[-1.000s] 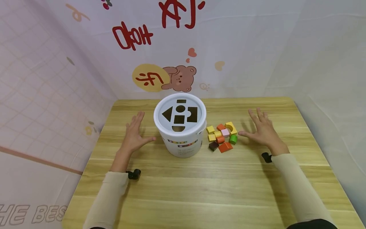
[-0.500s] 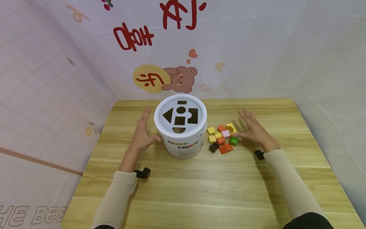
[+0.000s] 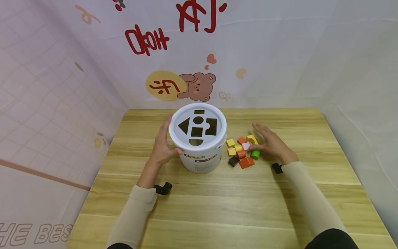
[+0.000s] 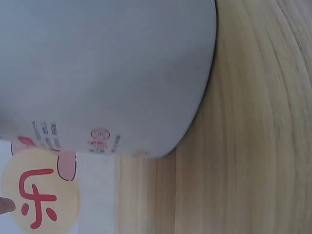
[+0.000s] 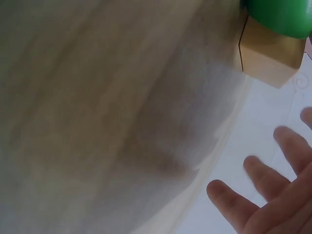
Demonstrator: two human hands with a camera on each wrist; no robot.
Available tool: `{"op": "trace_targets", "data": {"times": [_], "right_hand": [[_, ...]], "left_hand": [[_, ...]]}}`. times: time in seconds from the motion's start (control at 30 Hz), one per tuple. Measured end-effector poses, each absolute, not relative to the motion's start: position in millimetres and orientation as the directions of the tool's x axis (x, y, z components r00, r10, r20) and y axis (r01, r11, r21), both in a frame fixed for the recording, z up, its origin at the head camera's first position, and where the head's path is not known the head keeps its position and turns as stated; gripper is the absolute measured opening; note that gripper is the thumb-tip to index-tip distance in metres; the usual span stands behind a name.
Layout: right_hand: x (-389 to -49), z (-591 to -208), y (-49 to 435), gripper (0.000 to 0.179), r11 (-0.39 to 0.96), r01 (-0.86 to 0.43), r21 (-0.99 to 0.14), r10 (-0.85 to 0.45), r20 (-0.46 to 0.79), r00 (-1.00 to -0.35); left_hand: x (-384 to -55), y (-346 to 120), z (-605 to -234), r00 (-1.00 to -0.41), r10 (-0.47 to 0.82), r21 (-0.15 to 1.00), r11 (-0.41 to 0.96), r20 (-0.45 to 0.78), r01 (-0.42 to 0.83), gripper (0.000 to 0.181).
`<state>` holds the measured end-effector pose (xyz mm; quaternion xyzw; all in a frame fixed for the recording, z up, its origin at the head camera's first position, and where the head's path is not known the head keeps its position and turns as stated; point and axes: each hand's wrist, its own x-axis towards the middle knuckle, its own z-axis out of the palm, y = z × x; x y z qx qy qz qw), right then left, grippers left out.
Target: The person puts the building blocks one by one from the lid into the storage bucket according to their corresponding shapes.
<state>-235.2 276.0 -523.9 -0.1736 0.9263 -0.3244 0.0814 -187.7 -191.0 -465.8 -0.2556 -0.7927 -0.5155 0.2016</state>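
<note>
A white bucket (image 3: 200, 162) stands upright on the table, its lid (image 3: 183, 110) cut with shaped holes. My left hand (image 3: 159, 149) is at the bucket's left side, fingers extended and thumb across its front; whether it touches cannot be told. The bucket wall (image 4: 107, 73) fills much of the left wrist view. To the bucket's right lies a group of small toy blocks. My right hand (image 3: 273, 147) spreads at their right edge, its thumb by a pink block (image 3: 246, 146) and above a green cylinder block (image 3: 255, 154). A yellow arch block (image 3: 252, 139) sits near its fingers.
Around the pink block lie several yellow blocks (image 3: 230, 143), an orange cylinder block (image 3: 241, 154), a red-orange triangular block (image 3: 247, 162) and a dark brown block (image 3: 234, 161). The wooden table (image 3: 211, 207) meets a printed cloth wall (image 3: 267, 62) behind.
Both hands have moved inward. The left hand has come up against or close beside the bucket, and the right hand has shifted left to the blocks. Bucket and blocks stay in place.
</note>
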Motion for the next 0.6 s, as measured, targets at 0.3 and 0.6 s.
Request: {"op": "trace_targets", "data": {"times": [0.3, 0.6], "right_hand": [[-239, -529, 275, 0.073, 0.703, -0.330, -0.630, -0.441, -0.022, -0.897], [-234, -524, 277, 0.083, 0.726, -0.271, -0.632, -0.416, -0.090, -0.905]], "left_hand": [[-185, -177, -467, -0.806, 0.168, 0.763, 0.262, 0.568, 0.591, 0.138], [-183, -171, -466, -0.787, 0.154, 0.748, 0.250, 0.597, 0.616, 0.130]]}}
